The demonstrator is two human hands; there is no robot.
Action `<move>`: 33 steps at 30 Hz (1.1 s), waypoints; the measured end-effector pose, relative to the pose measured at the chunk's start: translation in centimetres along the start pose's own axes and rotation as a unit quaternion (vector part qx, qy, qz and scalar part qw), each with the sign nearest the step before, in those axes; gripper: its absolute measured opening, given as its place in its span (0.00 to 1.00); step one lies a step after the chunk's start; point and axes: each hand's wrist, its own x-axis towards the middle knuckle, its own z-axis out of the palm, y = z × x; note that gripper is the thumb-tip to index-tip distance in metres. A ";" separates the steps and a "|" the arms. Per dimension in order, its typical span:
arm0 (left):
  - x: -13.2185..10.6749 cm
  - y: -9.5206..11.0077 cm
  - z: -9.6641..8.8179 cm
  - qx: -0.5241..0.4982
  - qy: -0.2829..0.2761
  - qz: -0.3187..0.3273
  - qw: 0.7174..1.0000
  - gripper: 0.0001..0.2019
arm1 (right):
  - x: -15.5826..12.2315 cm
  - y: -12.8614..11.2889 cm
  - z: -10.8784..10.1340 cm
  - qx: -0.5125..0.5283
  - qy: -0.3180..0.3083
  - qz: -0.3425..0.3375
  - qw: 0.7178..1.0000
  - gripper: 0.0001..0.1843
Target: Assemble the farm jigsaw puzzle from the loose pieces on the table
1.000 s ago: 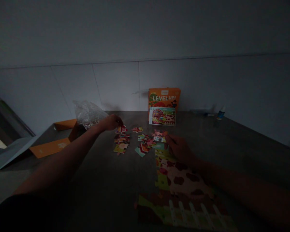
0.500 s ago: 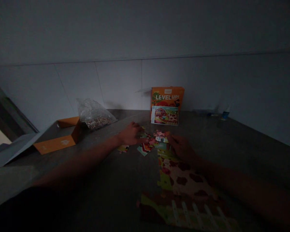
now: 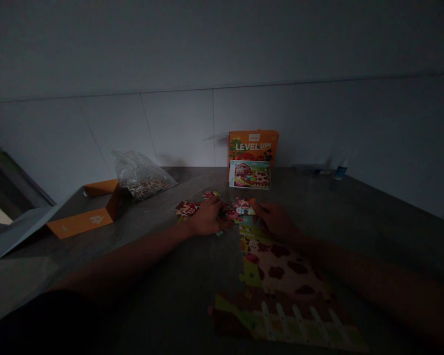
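Note:
In the dim head view, my right hand point(image 3: 277, 218) pinches a puzzle piece with pink and white patches point(image 3: 243, 205) by its right edge, just above the joined part of a jigsaw. That joined part, a cow and white fence picture point(image 3: 284, 268), lies under and left of my right forearm. My left hand point(image 3: 208, 217) is lowered over loose puzzle pieces point(image 3: 187, 208), fingers bent downward and thumb apart from them. Its fingertips are partly hidden among the pieces, and I see no piece lifted in it.
An orange "LEVEL UP!" box point(image 3: 253, 143) stands near the wall with a farm picture card point(image 3: 249, 175) leaning on it. To the left are a clear plastic bag point(image 3: 142, 175) and an open orange box point(image 3: 83, 222). A small bottle point(image 3: 341, 170) stands far right.
My left hand has come down and slightly nearer onto the loose pieces, uncovering red ones on its left. My right hand stays nearly still with its piece. The view has shifted slightly.

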 end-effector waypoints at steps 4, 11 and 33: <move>0.1 -0.1 0.4 -0.007 -0.010 -0.011 1.000 0.14 | 2.4 0.4 -0.7 -0.074 0.011 -0.012 0.997 0.26; -0.3 -0.4 0.8 -0.065 0.052 -0.046 0.995 0.18 | 4.1 1.6 0.1 -0.358 0.063 -0.062 0.930 0.23; -0.1 -0.5 -0.3 -0.023 0.140 -0.059 0.988 0.10 | 2.7 0.8 0.7 -0.211 0.122 -0.120 0.962 0.17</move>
